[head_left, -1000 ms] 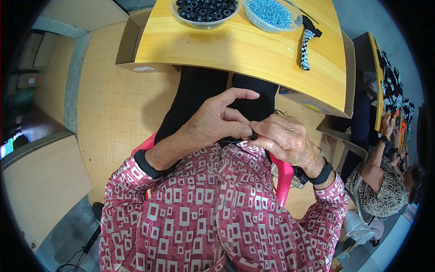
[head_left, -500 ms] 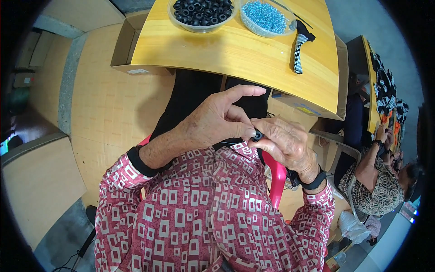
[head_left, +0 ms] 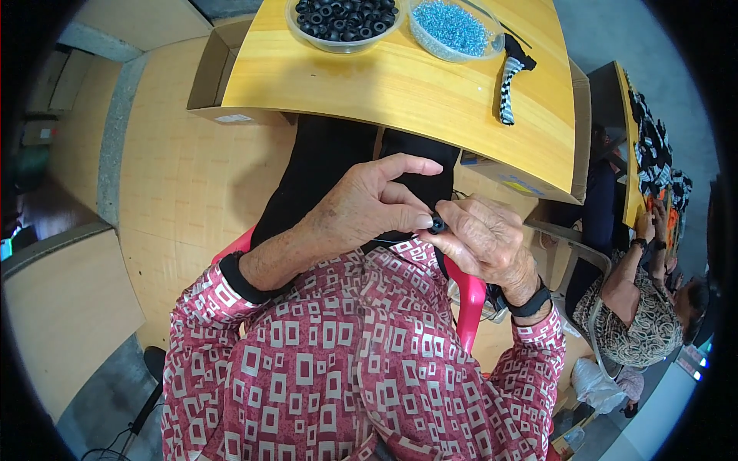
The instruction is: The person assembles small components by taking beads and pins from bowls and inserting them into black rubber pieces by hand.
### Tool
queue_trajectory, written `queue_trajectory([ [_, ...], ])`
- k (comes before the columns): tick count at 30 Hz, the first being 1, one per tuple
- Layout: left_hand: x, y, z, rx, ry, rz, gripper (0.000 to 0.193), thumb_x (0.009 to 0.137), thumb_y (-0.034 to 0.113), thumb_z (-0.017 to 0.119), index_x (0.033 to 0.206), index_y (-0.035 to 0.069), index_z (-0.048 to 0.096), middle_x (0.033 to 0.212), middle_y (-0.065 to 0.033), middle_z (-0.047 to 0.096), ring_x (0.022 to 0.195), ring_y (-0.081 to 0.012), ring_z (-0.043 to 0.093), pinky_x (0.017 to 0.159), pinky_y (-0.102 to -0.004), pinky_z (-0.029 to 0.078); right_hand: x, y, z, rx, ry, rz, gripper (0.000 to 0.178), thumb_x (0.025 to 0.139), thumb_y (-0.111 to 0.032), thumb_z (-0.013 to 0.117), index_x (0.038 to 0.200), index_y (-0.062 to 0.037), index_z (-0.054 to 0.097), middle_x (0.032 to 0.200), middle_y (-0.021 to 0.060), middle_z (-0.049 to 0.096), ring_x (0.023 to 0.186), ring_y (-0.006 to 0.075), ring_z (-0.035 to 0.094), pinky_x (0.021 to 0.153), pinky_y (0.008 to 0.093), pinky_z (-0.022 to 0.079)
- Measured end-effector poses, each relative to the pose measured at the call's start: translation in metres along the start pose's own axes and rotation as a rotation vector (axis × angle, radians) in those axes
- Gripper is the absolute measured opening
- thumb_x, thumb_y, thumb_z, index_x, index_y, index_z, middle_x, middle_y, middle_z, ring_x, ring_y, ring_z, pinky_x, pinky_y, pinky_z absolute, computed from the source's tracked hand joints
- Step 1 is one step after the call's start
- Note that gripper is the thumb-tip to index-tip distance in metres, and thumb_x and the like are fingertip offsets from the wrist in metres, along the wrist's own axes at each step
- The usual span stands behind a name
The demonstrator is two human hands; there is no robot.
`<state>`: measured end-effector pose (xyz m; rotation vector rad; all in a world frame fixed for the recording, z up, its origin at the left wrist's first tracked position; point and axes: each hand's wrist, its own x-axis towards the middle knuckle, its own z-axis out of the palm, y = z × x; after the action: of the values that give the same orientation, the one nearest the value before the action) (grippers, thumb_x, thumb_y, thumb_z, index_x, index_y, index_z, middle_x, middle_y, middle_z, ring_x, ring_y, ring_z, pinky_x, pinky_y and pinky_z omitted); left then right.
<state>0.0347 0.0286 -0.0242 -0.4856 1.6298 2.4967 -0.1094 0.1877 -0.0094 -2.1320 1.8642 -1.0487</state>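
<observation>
pinching a small black bead (head_left: 437,225) between the fingertips of both hands, held close in front of my chest and above my lap. my left hand (head_left: 361,211) closes on it from the left, thumb tip pressed against the bead, index finger stretched out straight above it, the other fingers curled under. my right hand (head_left: 483,242) meets it from the right, fingers bunched narrow around the bead's far side. the two hands touch at the bead. a thin dark cord (head_left: 384,243) runs from the pinch leftward under my left hand; i cannot tell whether it passes through the bead.

both wrists show black cuffs under the red-and-white patterned sleeves (head_left: 338,361). behind the hands: black trousers, the edge of a red plastic chair (head_left: 469,303).

containers, on the yellow wooden table (head_left: 400,92) ahead of me, well apart from the hands:
- clear round bowl (head_left: 296,21), left, heaped with black ring-shaped beads (head_left: 346,14), same look as the one in my grip.
- clear round bowl (head_left: 421,40), just beside it on the right, filled with small light-blue beads (head_left: 457,27).
- a black-and-white striped strip (head_left: 507,88) lies on the table near the blue bowl, its dark end toward the bowl.

an open cardboard box (head_left: 211,69) sits under the table's left end; its contents are hidden.

to my right, another person (head_left: 634,315) in a patterned top sits at a second table (head_left: 626,154) with black-and-white pieces on it.
</observation>
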Motion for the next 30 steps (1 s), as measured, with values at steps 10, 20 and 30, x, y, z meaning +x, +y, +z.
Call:
queue_trajectory([
  [10,0.0002,-0.0032,0.0011,-0.086,0.008,-0.048,0.052,0.085,0.001,0.065,0.133,0.004,0.046,0.089,-0.0069,0.069,0.081,-0.0074,0.063,0.073,-0.0189,0.051,-0.0021,0.0017,0.0053,-0.010,0.016,-0.042,0.028,0.070,-0.012,0.078,0.087,0.0030,0.061,0.070,0.0103,0.057,0.056,0.0218,0.059,0.049,0.0317,0.048],
  [20,-0.0005,0.0038,0.0048,-0.130,0.027,-0.056,0.051,0.084,0.003,0.068,0.130,0.004,0.048,0.089,-0.0067,0.068,0.081,-0.0076,0.063,0.075,-0.0203,0.050,-0.0040,0.0046,0.0072,0.024,0.047,-0.039,0.037,0.068,-0.020,0.081,0.091,0.0013,0.062,0.075,0.0104,0.061,0.062,0.0223,0.062,0.053,0.0310,0.050],
  [30,0.0005,0.0035,0.0066,-0.143,0.043,-0.006,0.049,0.085,0.001,0.065,0.130,0.003,0.047,0.091,-0.0078,0.068,0.082,-0.0089,0.063,0.077,-0.0218,0.051,-0.0067,0.0052,0.0056,0.061,0.100,0.023,0.044,0.067,-0.023,0.082,0.099,0.0010,0.064,0.081,0.0115,0.064,0.068,0.0230,0.064,0.057,0.0318,0.052],
])
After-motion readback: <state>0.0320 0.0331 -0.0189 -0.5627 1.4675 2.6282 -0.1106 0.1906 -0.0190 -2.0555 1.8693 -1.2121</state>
